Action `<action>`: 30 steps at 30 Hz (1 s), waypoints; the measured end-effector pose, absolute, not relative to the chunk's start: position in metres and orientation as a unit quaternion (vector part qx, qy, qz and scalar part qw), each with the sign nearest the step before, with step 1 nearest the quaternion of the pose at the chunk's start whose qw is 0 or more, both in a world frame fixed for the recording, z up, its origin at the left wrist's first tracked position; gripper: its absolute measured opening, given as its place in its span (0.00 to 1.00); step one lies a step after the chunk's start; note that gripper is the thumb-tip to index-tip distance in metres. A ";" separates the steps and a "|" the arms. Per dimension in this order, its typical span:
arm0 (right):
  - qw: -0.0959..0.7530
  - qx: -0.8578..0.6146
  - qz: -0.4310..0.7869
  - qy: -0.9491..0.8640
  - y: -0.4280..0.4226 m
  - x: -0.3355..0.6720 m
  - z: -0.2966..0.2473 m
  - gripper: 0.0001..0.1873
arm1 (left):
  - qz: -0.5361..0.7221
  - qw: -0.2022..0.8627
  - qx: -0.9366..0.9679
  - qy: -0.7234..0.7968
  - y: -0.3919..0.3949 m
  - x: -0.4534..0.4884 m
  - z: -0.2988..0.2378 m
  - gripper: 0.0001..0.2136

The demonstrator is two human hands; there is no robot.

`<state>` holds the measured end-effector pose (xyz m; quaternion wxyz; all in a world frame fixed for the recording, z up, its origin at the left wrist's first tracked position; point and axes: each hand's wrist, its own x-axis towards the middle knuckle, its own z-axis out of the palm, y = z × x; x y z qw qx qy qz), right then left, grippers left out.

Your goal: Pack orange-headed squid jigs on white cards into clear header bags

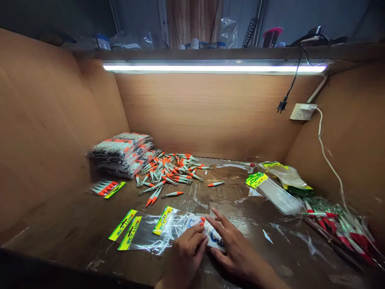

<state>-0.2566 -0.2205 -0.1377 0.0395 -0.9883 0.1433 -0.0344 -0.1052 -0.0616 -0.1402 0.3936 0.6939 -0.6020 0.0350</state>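
Brown wooden surface [75,224], boxed in by board walls on three sides, tube light [213,68] across the top of the back wall. Wall socket [303,111] upper right, with a loose black plug [282,105] hanging just beside it. Stack of filled packs [120,154] back left. Loose pile of orange-tipped lures [171,170] just right of the stack, a few strays toward the middle. Heap of red and green bagged items [339,224] far right; clear bags with yellow-green headers [276,184] behind it. One filled pack of lures [106,188] lies alone on the left. Empty "BCT LURE" bags [132,230] lie flat near the front edge. Clear printed bag [207,235] front centre, an orange tip showing at its top edge. Left hand [186,253] with fingers curled, pinching the bag's near edge. Right hand [237,247] with fingers spread, laid flat on the bag.
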 end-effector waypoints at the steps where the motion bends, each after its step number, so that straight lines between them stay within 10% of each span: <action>1: 0.053 -0.988 -0.029 0.139 -0.220 -0.256 -0.138 0.38 | 0.042 0.392 0.684 -0.613 -0.061 -0.105 -0.142 0.08; 9: 0.144 -0.968 -0.010 0.206 -0.220 -0.255 -0.139 0.31 | 0.161 0.114 0.725 -0.660 -0.029 -0.078 -0.152 0.36; 20: 0.130 -0.973 -0.083 0.174 -0.229 -0.250 -0.151 0.36 | -0.080 0.142 0.715 -0.680 -0.061 -0.059 -0.118 0.60; 26: 0.003 -0.953 -0.263 0.148 -0.226 -0.231 -0.082 0.37 | -0.121 0.261 0.651 -0.703 -0.118 -0.044 -0.086 0.33; 30: -0.028 -0.890 -0.391 0.232 -0.246 -0.229 -0.055 0.48 | -0.179 0.411 0.647 -0.617 -0.117 -0.016 -0.037 0.40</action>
